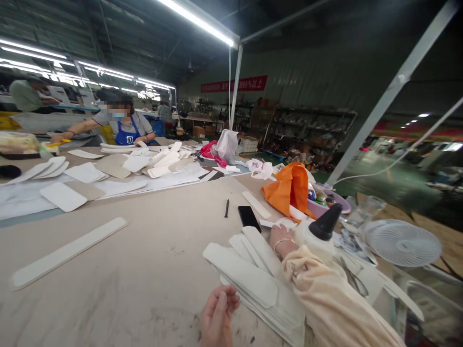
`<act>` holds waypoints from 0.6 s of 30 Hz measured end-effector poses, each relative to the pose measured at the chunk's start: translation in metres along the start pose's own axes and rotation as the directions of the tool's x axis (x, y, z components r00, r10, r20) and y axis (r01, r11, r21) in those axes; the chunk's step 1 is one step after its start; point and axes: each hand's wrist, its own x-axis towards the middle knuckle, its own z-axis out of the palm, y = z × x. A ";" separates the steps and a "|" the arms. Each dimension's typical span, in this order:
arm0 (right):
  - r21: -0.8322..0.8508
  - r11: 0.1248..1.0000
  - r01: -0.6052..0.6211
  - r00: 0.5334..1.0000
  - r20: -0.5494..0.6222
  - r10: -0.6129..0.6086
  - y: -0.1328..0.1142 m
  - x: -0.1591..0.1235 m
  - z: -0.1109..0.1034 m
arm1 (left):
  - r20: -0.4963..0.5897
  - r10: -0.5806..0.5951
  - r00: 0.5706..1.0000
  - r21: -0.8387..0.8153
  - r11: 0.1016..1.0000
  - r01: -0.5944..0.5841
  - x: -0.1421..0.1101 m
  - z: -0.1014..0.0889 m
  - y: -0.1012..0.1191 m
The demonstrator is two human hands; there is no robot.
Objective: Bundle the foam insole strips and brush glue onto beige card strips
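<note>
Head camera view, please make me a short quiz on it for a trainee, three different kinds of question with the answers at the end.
1. Multiple choice: which thing lies between the dark pen-like tool and the braceleted hand near the white bottle?
A) the orange bag
B) the black phone
C) the purple basin

2. True or false: the long white strip at the far left lies apart from the pile of white pieces in the foreground.

3. Fill in: that braceleted hand is the camera wearer's ____ hand.

Key: 1. B; 2. true; 3. right.
</note>
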 end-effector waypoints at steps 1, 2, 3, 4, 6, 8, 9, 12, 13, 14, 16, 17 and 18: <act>0.043 0.999 0.003 0.999 -0.032 -0.001 -0.003 -0.004 -0.008 | -0.014 0.012 1.000 0.007 1.000 -0.011 -0.002 0.002 0.001; 0.092 0.996 0.014 0.998 -0.062 -0.008 -0.009 -0.010 -0.015 | -0.035 0.024 0.999 0.020 1.000 -0.024 -0.005 0.004 0.004; 0.126 0.991 0.034 0.996 -0.088 -0.023 -0.017 -0.020 -0.021 | -0.060 0.033 0.998 0.034 0.999 -0.031 -0.009 0.007 0.009; 0.187 0.980 0.070 0.993 -0.109 -0.050 -0.028 -0.032 -0.026 | -0.086 0.034 0.996 0.044 0.999 -0.030 -0.012 0.010 0.015; 0.436 0.886 0.156 0.986 -0.125 -0.112 -0.053 -0.066 -0.028 | -0.125 0.017 0.992 0.037 0.999 -0.013 -0.021 0.017 0.030; 0.869 0.473 0.148 0.979 -0.062 -0.193 -0.080 -0.105 -0.023 | -0.118 0.008 0.993 -0.003 1.000 -0.009 -0.028 0.022 0.045; 0.957 0.277 0.082 0.959 0.000 -0.283 -0.093 -0.123 -0.020 | -0.107 0.018 0.994 -0.031 0.999 -0.022 -0.031 0.023 0.052; 0.993 0.115 0.000 0.814 0.067 -0.576 -0.123 -0.142 -0.016 | -0.162 0.082 0.983 -0.109 0.989 -0.101 -0.032 0.016 0.065; 0.987 0.158 0.040 0.796 0.064 -0.601 -0.130 -0.134 -0.017 | -0.240 0.101 0.966 -0.124 0.983 -0.134 -0.030 0.012 0.067; 0.972 0.216 0.093 0.816 0.050 -0.575 -0.136 -0.118 -0.019 | -0.331 0.112 0.937 -0.132 0.978 -0.163 -0.028 0.008 0.068; 0.906 0.387 0.171 0.934 -0.023 -0.357 -0.145 -0.069 -0.022 | -0.458 0.099 0.884 -0.141 0.973 -0.182 -0.023 0.000 0.067; 0.876 0.445 0.184 0.964 -0.074 -0.254 -0.149 -0.040 -0.022 | -0.477 0.082 0.875 -0.147 0.974 -0.171 -0.021 -0.002 0.065; 0.851 0.491 0.188 0.977 -0.109 -0.184 -0.151 -0.010 -0.021 | -0.463 0.064 0.884 -0.153 0.977 -0.150 -0.019 -0.004 0.062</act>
